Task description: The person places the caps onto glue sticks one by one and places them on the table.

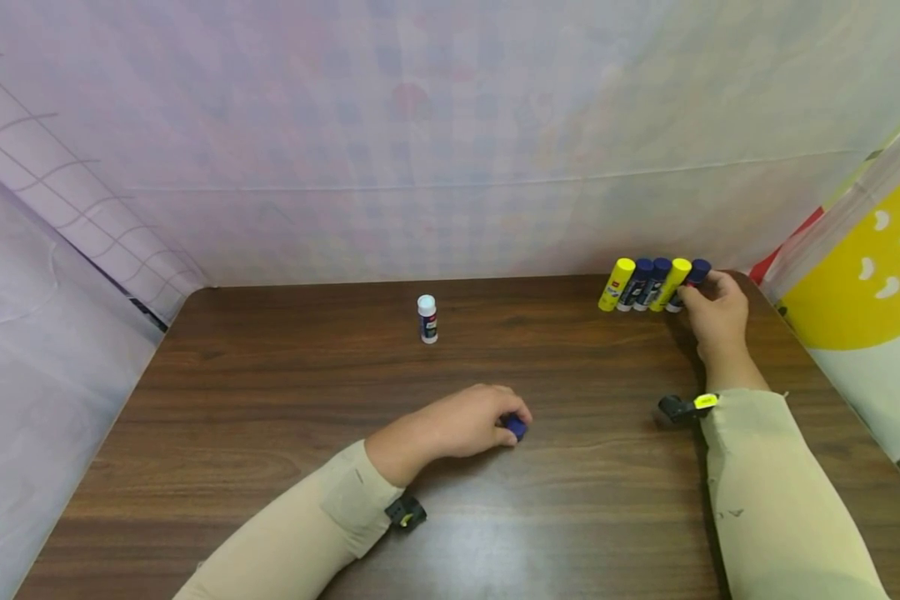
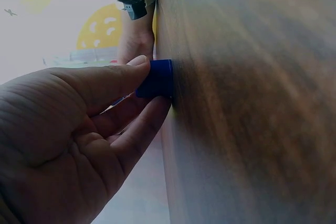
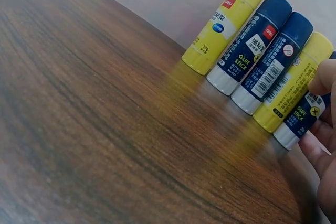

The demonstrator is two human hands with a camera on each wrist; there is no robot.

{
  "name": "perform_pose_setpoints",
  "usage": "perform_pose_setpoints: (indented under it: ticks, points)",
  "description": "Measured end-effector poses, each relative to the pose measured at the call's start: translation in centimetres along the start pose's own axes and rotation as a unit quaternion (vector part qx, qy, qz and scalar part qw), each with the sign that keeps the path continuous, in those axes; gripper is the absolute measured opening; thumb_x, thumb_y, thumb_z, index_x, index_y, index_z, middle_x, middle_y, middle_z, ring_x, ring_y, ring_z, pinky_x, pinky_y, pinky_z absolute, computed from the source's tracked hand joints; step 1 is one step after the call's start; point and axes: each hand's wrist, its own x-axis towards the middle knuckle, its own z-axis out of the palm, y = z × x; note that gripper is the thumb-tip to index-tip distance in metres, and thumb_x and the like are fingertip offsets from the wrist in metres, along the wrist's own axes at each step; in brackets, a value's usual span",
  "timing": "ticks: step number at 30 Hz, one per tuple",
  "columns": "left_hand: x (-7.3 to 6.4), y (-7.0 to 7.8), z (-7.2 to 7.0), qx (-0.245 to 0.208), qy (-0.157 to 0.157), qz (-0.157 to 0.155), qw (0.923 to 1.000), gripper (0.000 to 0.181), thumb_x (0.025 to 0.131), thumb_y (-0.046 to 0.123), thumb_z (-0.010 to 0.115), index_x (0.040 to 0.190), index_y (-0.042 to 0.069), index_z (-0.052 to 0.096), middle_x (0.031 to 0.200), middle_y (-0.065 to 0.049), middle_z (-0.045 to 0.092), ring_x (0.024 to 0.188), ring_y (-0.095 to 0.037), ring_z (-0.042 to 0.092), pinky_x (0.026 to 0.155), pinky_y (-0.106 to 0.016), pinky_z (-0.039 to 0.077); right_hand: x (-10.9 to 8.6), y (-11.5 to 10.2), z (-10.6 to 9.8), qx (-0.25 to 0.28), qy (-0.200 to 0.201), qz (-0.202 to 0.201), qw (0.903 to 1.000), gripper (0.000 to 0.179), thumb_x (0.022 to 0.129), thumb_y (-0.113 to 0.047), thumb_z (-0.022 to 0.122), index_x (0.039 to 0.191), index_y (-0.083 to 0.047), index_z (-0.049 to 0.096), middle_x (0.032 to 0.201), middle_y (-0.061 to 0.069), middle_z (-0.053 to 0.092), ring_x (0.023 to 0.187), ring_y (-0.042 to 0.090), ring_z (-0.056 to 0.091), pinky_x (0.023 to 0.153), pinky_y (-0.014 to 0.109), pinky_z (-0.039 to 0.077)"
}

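Observation:
My left hand (image 1: 465,423) pinches a dark blue glue stick cap (image 1: 516,428) between thumb and fingers, right at the wooden tabletop. In the left wrist view the blue cap (image 2: 158,78) shows close up. At the far right, my right hand (image 1: 722,321) grips the end glue stick (image 3: 300,120), blue with a white base, which stands upright in a row. Beside it stand a yellow glue stick (image 3: 294,82), two blue glue sticks (image 3: 273,61) and another yellow one (image 3: 224,24) at the left end. A glue stick without its blue cap (image 1: 428,321), white on top, stands apart near the back middle.
The brown wooden table (image 1: 285,367) reaches to a pale patterned curtain (image 1: 390,167) behind it. A hanging with a yellow shape (image 1: 862,292) is at the right edge. Small black wrist cameras (image 1: 407,512) sit on both sleeves.

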Motion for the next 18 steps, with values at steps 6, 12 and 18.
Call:
perform_pose_setpoints:
  ticks: [6,12,18]
  points:
    - [0.05,-0.06,0.06,-0.001,0.001,0.000,1.0000,0.028,0.101,0.021,0.069,0.129,0.017,0.071,0.131,0.001,0.068,0.120,-0.012,0.063,0.107,-0.025,0.051,-0.01,0.00,0.02,0.000,-0.001,0.004,1.0000,0.024,0.091,-0.005,0.070,0.095,-0.028,0.064,0.090,-0.019,0.063,0.090,0.000,0.056,0.072,0.008,0.047]
    - [0.13,-0.12,0.11,-0.002,0.003,0.004,1.0000,0.028,0.101,0.020,0.070,0.128,0.016,0.072,0.129,0.002,0.069,0.119,-0.011,0.064,0.106,-0.023,0.052,0.00,0.03,-0.01,-0.006,-0.004,0.006,1.0000,0.023,0.091,-0.006,0.069,0.094,-0.028,0.063,0.091,-0.019,0.062,0.090,0.000,0.056,0.070,0.007,0.047]
    - [0.08,-0.11,0.11,0.001,0.004,0.004,1.0000,0.027,0.101,0.020,0.070,0.128,0.016,0.072,0.128,0.002,0.069,0.118,-0.011,0.064,0.106,-0.023,0.052,0.01,0.14,0.01,-0.009,-0.008,0.006,0.9999,0.023,0.092,-0.006,0.068,0.094,-0.029,0.062,0.092,-0.018,0.062,0.089,0.001,0.055,0.068,0.007,0.047]
